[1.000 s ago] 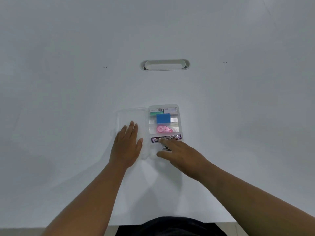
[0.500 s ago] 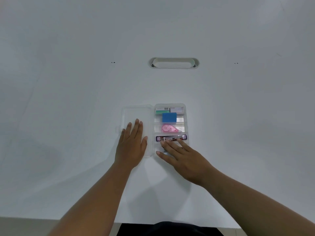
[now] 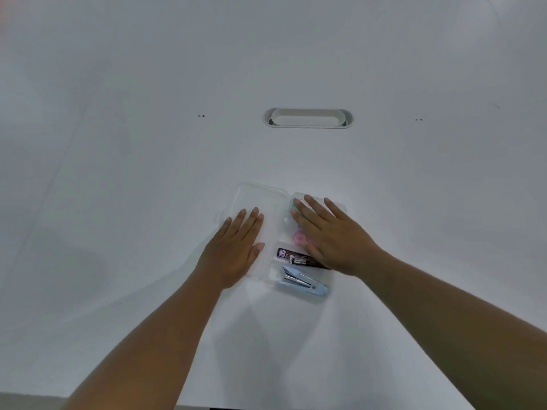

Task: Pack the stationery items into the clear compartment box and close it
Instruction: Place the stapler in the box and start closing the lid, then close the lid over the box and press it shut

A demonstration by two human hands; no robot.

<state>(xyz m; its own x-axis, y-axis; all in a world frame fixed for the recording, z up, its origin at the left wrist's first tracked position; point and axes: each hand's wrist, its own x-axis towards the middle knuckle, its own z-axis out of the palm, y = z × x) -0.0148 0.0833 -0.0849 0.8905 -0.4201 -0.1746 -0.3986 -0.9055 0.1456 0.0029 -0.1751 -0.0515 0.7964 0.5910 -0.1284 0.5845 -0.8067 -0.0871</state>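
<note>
Box (image 3: 322, 288) open, left hand (image 3: 233, 250) on lid (image 3: 257, 199), right hand (image 3: 334, 235) over compartments

Both forearms are showing bare up to the frame edge, and the left hand (image 3: 233, 250) and right hand (image 3: 331, 238) are wearing nothing

The right hand (image 3: 331, 235) lies flat over the far half of the box (image 3: 325, 287), hiding most of what sits there: only a green sliver (image 3: 294, 206) shows by its fingers (image 3: 302, 210), and part of a pink item (image 3: 299, 239) under the palm. The dark case's (image 3: 291, 256) right end is covered too, and its label print is too small to read. Both forearms are cut off by the lower edge.
</note>
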